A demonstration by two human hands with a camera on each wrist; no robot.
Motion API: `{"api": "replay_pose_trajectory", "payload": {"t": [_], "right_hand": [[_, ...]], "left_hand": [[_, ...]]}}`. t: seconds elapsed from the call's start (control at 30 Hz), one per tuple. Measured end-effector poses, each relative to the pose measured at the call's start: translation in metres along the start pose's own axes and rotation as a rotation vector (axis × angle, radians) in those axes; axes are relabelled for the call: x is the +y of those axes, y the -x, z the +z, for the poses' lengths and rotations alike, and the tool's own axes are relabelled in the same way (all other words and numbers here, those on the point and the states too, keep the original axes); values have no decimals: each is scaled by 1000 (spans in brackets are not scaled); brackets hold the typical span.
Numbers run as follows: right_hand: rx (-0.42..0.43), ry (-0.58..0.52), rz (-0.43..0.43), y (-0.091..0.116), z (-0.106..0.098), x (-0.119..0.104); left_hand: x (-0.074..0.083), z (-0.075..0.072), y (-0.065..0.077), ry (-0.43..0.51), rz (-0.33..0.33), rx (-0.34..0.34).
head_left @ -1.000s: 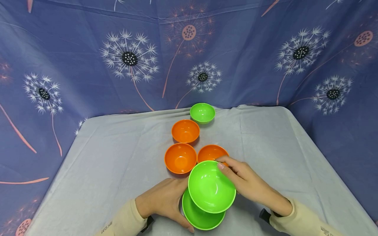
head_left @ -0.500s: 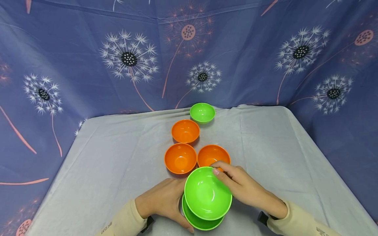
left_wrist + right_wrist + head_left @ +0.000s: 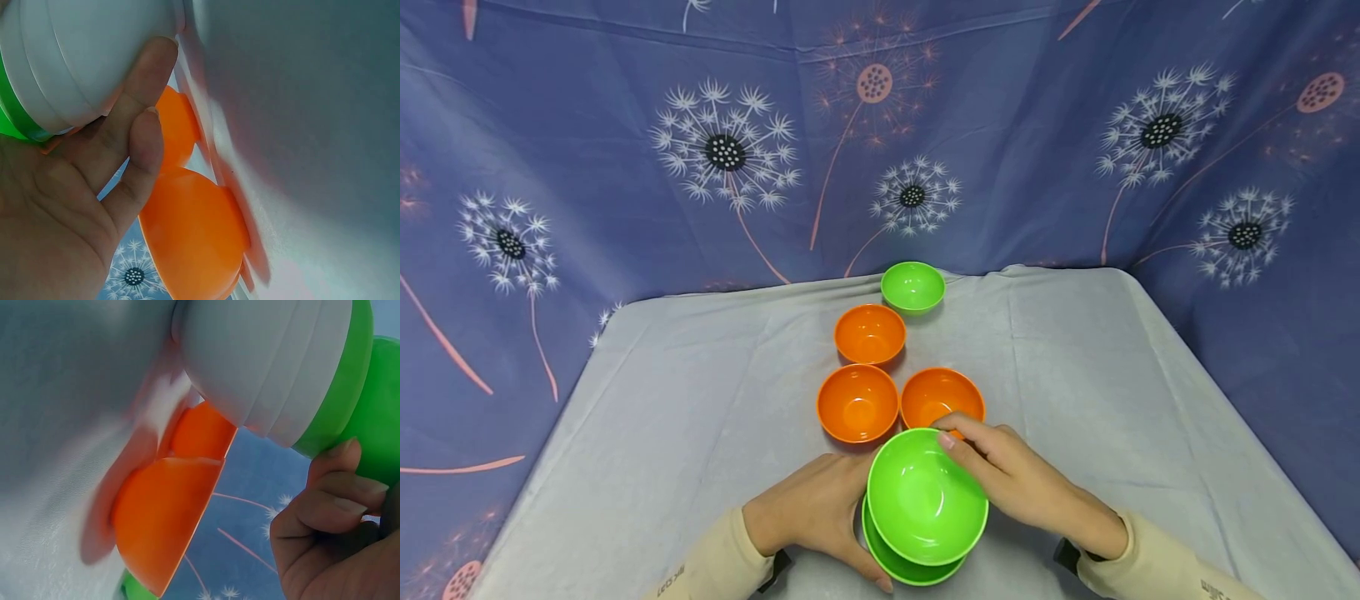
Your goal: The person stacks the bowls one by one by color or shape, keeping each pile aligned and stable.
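Toward the table's [image 3: 700, 383] front: two green bowls [image 3: 898, 568], white bowl stack [image 3: 256, 362].
Right hand [image 3: 1017, 473] pinches upper green bowl [image 3: 928, 504]; left hand [image 3: 818, 505] rings the stack; three orange bowls [image 3: 858, 402] beyond; third green bowl [image 3: 913, 287] by back edge.

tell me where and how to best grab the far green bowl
Probably pinch the far green bowl by its right rim, coming from above on the right: it sits upright, opening up, and an orange bowl stands at its near left side.
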State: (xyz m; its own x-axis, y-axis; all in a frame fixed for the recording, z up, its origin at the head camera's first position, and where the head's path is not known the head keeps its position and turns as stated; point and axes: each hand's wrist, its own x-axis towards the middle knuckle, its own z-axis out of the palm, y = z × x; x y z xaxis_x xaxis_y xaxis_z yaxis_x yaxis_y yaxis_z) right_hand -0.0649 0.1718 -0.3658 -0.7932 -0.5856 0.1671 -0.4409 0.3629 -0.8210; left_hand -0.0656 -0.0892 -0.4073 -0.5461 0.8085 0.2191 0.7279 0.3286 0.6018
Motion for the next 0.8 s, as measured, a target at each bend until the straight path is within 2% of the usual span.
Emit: {"api": "replay_pose_trajectory", "payload": {"t": [0.37, 0.8], "right_hand": [[-8, 36, 4, 2, 2, 1], [-13, 97, -27, 3, 3, 2]], "left_hand": [[1, 1, 0, -33, 0, 5], [2, 2, 0, -14, 8, 7]]}}
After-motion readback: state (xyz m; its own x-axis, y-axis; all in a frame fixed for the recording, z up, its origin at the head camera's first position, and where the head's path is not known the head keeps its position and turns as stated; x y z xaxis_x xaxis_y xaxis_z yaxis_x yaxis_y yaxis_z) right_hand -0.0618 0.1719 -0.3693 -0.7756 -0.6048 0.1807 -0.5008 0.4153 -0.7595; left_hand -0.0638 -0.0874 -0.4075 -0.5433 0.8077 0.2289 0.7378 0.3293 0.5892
